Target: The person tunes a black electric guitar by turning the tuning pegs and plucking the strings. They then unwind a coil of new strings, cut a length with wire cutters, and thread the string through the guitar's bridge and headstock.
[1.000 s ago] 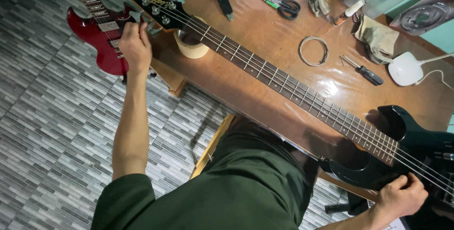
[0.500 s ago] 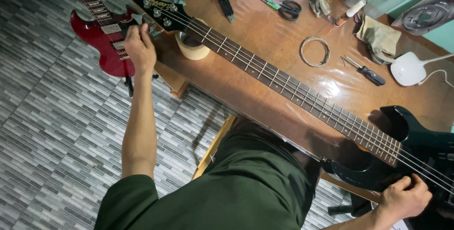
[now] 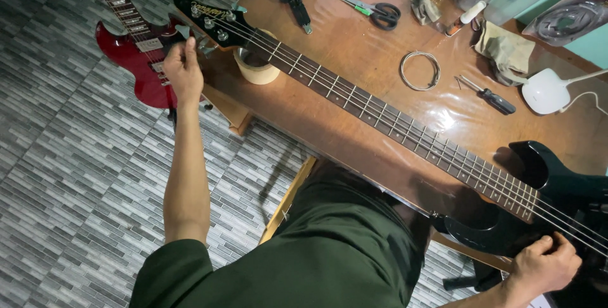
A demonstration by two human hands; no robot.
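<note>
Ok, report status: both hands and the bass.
Left hand pinching a tuning peg at the headstock. Right hand at the strings over the black bass body. Neck propped on tape roll; nothing blocking.

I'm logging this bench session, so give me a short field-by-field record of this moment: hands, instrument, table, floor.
left hand: left hand pinches a tuning peg at the headstock of the black four-string bass guitar
right hand: right hand rests at the bass body, near the strings
neck support: beige tape roll
brown wooden table: black-handled scissors, coiled wire string, black-handled screwdriver, white lamp base
floor: red electric guitar on grey tiles
</note>
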